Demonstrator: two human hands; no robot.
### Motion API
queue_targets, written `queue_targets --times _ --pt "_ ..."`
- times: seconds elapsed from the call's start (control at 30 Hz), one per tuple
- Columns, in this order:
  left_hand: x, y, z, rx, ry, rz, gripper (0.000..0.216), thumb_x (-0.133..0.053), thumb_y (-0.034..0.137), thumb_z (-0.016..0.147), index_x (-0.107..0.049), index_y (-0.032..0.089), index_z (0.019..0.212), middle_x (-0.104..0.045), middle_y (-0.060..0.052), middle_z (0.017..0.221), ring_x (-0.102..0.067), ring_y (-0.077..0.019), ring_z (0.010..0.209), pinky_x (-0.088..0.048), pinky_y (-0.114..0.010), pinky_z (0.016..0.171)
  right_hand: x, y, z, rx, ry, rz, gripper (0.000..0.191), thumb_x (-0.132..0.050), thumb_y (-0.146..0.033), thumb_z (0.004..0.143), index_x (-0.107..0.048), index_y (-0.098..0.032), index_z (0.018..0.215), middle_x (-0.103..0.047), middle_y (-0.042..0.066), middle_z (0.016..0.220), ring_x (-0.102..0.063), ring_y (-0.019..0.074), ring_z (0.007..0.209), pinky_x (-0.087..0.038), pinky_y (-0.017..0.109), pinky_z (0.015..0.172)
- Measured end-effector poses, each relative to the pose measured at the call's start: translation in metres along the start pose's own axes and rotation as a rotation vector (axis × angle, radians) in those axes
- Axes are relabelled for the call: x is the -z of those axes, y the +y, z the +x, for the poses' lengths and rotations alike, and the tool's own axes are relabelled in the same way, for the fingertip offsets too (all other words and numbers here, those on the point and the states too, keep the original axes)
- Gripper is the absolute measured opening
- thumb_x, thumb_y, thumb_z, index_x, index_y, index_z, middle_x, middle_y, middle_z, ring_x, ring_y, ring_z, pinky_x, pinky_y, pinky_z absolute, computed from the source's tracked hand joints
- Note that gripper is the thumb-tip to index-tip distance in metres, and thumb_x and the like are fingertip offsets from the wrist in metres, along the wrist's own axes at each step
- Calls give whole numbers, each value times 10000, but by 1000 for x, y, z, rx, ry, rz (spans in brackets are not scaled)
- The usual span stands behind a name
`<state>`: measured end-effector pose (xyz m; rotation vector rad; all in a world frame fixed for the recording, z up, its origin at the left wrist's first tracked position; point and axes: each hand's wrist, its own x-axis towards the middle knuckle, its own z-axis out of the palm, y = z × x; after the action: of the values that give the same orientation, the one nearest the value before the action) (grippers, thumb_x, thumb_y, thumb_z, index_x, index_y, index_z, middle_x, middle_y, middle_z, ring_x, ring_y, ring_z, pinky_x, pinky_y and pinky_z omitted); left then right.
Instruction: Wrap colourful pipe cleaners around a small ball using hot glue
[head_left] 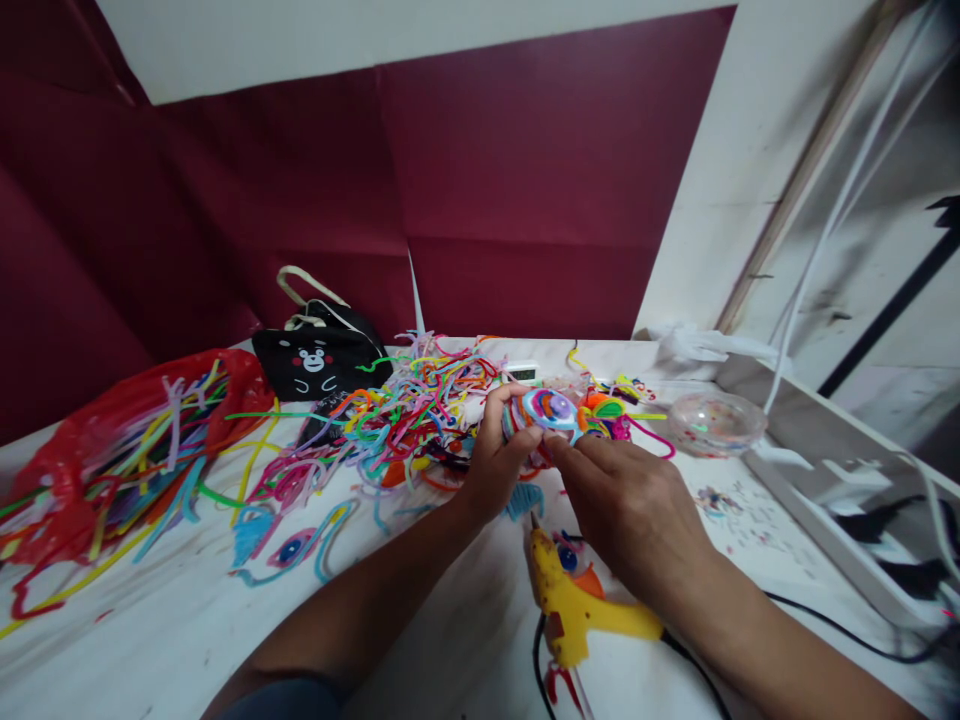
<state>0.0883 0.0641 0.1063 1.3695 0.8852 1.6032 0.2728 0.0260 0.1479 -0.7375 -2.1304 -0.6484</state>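
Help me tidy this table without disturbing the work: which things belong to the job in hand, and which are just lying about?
In hand: coiled pipe-cleaner disc, held by left hand and right hand; probably yellow glue gun and loose pipe-cleaner pile.
Lying about, seemingly: black bear bag, red plastic bag, clear bowl, small white display.

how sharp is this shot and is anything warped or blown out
Head view: the wide lens bows the wall edges and stretches the forearms near the bottom; the coiled disc held between the left hand and right hand is fairly sharp; light is soft and even, no strong glare, just a faint sheen on the clear bowl.
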Motion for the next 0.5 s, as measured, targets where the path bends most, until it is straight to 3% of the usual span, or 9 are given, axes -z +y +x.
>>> queue_targets --times 0.27,0.5 --pt "2 -5 0 -2 35 -25 447 -858 395 866 -688 292 1266 -774 -20 1166 -706 -239 1056 -581 -385 1012 -3 -1 -1 41 17 -82 430 -507 97 1022 -857 -130 1124 -758 23 745 -671 207 640 -446 350 631" --pt "2 -11 0 99 33 -152 481 -898 398 859 -735 297 1300 -815 -42 1250 -733 -238 1087 -585 -360 962 -1 1 2 46 -7 -97 415 -550 105 985 -857 -172 1020 -761 25 749 -683 214 651 -445 359 649"
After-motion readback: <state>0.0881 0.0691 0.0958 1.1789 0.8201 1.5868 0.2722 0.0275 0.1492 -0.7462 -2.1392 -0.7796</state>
